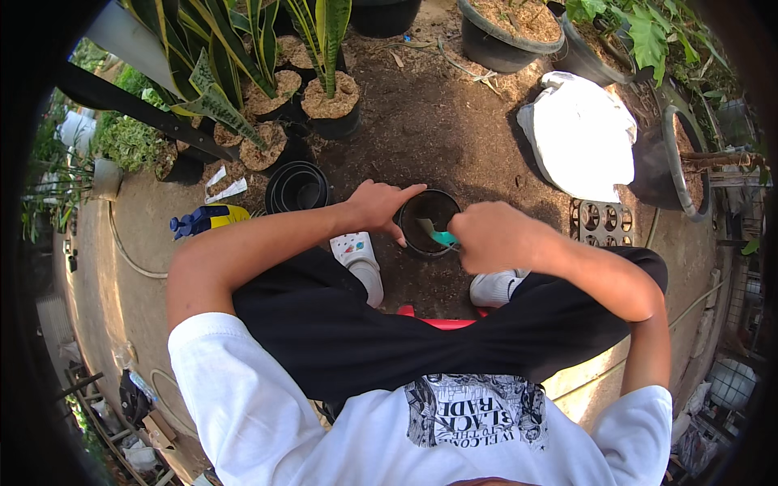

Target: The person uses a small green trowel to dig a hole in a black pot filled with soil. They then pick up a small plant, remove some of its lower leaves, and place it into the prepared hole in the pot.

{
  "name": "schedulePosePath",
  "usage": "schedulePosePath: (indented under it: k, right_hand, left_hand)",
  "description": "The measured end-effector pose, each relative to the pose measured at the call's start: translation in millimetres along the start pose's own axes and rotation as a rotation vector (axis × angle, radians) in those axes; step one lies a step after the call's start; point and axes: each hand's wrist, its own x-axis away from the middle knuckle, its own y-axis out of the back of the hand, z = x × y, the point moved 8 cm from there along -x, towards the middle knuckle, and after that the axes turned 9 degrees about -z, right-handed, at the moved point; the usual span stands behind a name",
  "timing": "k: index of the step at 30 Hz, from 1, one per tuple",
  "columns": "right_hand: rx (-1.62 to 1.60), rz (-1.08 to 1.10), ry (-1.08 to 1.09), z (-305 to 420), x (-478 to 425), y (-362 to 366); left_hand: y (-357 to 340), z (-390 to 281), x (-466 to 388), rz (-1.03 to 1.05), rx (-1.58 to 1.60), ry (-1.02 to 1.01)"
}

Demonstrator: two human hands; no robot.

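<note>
A round black plastic plant pot stands on the soil between my feet, dark inside. My left hand spans its left side, the thumb and forefinger spread along the rim. In my right hand, closed in a fist at the pot's right edge, is a small hand tool with a teal handle, apparently a trowel. Its pale blade reaches inside the pot, and my fist covers the rest of the handle. Nested empty black pots stand left of my left hand.
Potted snake plants crowd the upper left. At the right lie a bulging white sack and a grey perforated tray. A yellow bottle with a blue cap is beside my left forearm. Large planters line the far side.
</note>
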Motion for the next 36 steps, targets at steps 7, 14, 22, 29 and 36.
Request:
schedulePosePath:
  k: [7,14,22,29,36]
  right_hand:
    - [0.092,0.038,0.071,63,17,-30]
    - [0.185,0.011,0.054,67,25,-47]
    - [0.04,-0.057,-0.036,12,12,-1]
    - [-0.027,0.142,-0.304,-36,-14,-13]
    - [-0.165,0.106,-0.318,-16,-15,-11]
  left_hand:
    - [3,-2,-1,0.024,-0.011,0.015]
    - [0,-1,-5,0.012,0.005,0.001]
    - [2,-1,-2,-0.003,-0.024,-0.01]
    - [4,-2,-3,0.025,-0.027,-0.003]
    - [5,-3,-2,0.026,-0.025,0.007]
